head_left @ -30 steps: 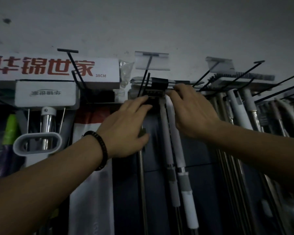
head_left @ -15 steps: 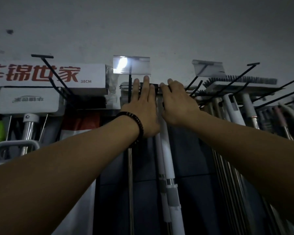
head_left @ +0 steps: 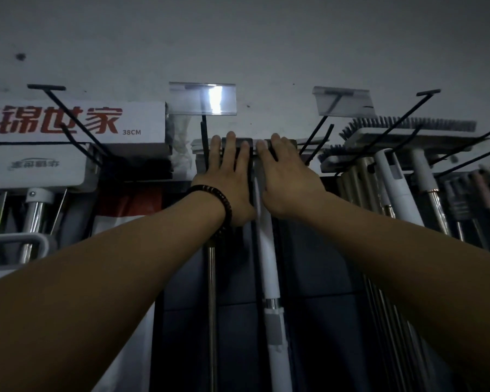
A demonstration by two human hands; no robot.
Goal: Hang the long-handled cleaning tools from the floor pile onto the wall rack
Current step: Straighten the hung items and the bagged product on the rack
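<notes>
Head view: left hand [head_left: 229, 179] and right hand [head_left: 287, 179] side by side, fingers straight, gripping nothing, pressed flat against dark tool head [head_left: 238, 140], seemingly to seat it squarely on black hook [head_left: 204, 142] of the wall rack. White handle [head_left: 266, 250] hanging straight down between both wrists, steel pole [head_left: 211, 306] just left. Clear label holder [head_left: 203, 101] above; white box [head_left: 74, 123] far left, brush heads [head_left: 408, 127] racked right.
</notes>
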